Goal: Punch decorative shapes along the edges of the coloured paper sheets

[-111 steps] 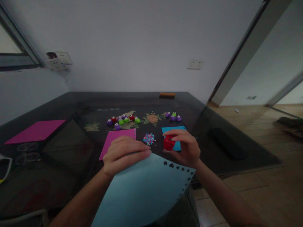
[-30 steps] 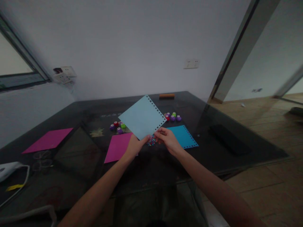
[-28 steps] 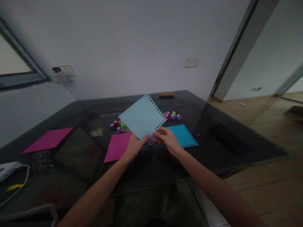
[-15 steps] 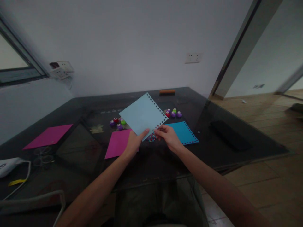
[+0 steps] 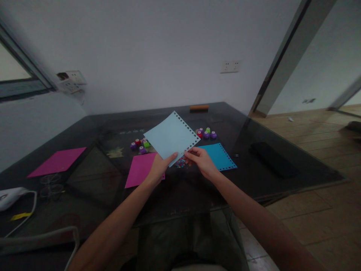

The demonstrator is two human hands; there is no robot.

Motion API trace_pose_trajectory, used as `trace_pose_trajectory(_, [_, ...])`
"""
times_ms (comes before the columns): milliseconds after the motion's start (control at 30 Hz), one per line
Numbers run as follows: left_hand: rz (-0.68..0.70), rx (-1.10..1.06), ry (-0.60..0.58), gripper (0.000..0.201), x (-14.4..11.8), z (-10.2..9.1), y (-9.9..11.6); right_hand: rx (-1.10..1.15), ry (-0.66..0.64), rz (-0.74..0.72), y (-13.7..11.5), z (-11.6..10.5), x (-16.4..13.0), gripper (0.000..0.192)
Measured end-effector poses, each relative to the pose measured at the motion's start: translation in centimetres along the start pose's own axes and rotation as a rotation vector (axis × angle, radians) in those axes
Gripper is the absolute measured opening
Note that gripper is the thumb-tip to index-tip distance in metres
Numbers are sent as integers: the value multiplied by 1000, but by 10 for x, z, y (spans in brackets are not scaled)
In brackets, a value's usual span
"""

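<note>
Table [image 5: 282,188] mid-span | pale blue sheet [image 5: 170,136] lifted, tilted, over confetti pile [image 5: 180,163] | my left hand [image 5: 159,169] pinches near corner, right hand [image 5: 199,160] grips punched edge | step, I judge: checking punched border; next needs steady two-handed lowering.

The light blue sheet of paper [image 5: 171,136] is a square card held up off the dark table, turned so that it stands like a diamond with one corner pointing down and its face tilted toward the camera. Its right-hand edges carry a row of small punched holes, so the border there looks notched, while the left-hand edges are plain. The left hand [image 5: 159,168] pinches the bottom corner from the left and the right hand [image 5: 199,161] grips the lower right edge close to that same corner, the two hands almost touching.
</note>
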State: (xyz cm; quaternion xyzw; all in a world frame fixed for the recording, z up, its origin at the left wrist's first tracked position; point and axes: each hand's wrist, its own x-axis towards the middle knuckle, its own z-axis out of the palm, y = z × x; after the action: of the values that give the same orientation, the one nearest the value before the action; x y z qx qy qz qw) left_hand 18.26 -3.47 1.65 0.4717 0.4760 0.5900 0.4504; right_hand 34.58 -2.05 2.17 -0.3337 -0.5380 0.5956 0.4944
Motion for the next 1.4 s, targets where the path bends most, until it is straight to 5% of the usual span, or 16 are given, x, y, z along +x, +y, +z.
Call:
trace_pose_trajectory(133, [41,-49,43,47,7,-5,0,-34,1,-5,-1,-1,-1,26])
trace_pose_trajectory(233, [188,-48,227,61,14,-15,6,-49,-1,-8,-1,-1,-1,26])
trace_pose_trajectory(333, [372,178,410,64,15,-22,19,-68,3,-10,1,-1,0,27])
trace_pose_trajectory(400, [474,354,348,42,10,-22,27,-91,11,-4,4,0,1,28])
trace_pose_trajectory(467, [479,464,137,14,4,-17,31,-123,12,-1,6,0,2,28])
trace_pose_trajectory(600, [487,660,-135,14,-5,-6,25,-191,-24,-26,12,0,5,29])
trace_pose_trajectory(833, [528,848,-143,13,-5,-4,16,-271,-48,-68,17,3,8,26])
trace_pose_trajectory(1400, [463,810,-159,7,-4,-2,14,-317,-17,-81,16,6,7,23])
